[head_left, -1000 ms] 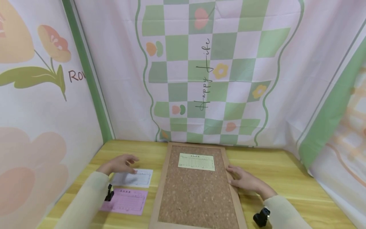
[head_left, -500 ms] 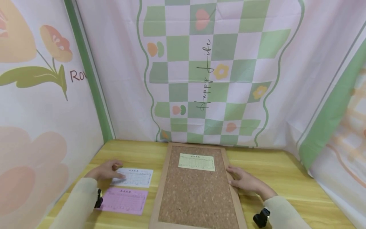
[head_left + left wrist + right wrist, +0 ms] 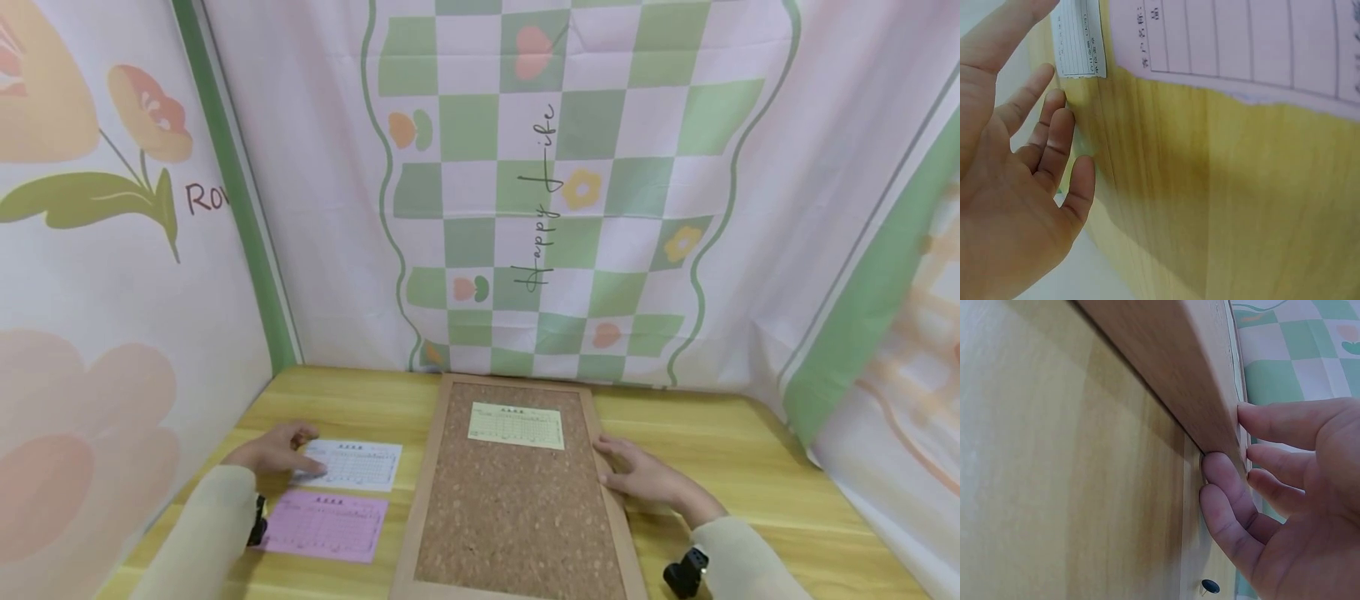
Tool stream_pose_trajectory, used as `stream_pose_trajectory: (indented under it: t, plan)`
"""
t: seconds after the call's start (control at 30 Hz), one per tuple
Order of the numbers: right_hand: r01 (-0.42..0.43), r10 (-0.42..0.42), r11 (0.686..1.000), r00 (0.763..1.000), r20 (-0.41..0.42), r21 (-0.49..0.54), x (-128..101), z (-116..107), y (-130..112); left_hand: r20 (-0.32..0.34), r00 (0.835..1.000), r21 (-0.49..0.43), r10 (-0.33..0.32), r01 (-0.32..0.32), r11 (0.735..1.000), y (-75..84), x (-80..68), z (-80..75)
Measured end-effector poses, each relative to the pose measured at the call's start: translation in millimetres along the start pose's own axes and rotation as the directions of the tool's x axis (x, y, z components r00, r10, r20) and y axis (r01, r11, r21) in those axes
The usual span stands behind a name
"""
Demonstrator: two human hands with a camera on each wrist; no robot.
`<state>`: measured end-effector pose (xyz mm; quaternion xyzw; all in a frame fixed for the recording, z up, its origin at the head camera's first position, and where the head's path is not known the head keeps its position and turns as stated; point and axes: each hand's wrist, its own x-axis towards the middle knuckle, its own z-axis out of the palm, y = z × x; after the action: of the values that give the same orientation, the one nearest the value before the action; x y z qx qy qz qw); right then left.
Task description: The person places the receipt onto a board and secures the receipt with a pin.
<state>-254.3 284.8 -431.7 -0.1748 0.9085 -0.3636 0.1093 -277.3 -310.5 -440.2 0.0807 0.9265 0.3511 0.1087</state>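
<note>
Left hand point(image 3: 273, 454) low over the table point(image 3: 750, 467), fingers point(image 3: 1054, 137) spread and loosely straight, pinching nothing; thumb tip at the near left corner of the white slip point(image 3: 352, 465), palm clear of the paper in the left wrist view. White slip flat on the wood, left of the cork board point(image 3: 517, 517) and apart from it; pink slip point(image 3: 326, 525) just beside it on the near side, untouched. Right hand point(image 3: 645, 477) laid against the right rail of the board frame point(image 3: 1179, 362), fingers point(image 3: 1229, 487) gently bent along the rail's outer side, steadying rather than clasping. Green slip point(image 3: 516, 425) on the cork near the far end. Small dark round-headed thing point(image 3: 1210, 586), possibly a pin, on the table by the right hand. Step in hand, by judgement: first contact with the white slip, not yet lifted. Next move, by judgement: a fingertip worked under the thin edge or a slide to raise it, with the board kept steady.
</note>
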Motion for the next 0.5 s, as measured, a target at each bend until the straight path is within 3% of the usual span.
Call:
stream_pose_trajectory:
  t: [0.27,0.5]
  plan:
    - [-0.002,0.002,1.0,1.0,-0.007,-0.007,-0.4,0.4,-1.4,-0.02,0.999,0.016,-0.042,0.043,0.999,1.0,1.6,1.1]
    - [-0.002,0.002,1.0,1.0,-0.009,0.001,-1.2,1.8,0.2,-0.017,0.999,0.018,-0.037,0.037,0.999,-0.3,3.0,1.8]
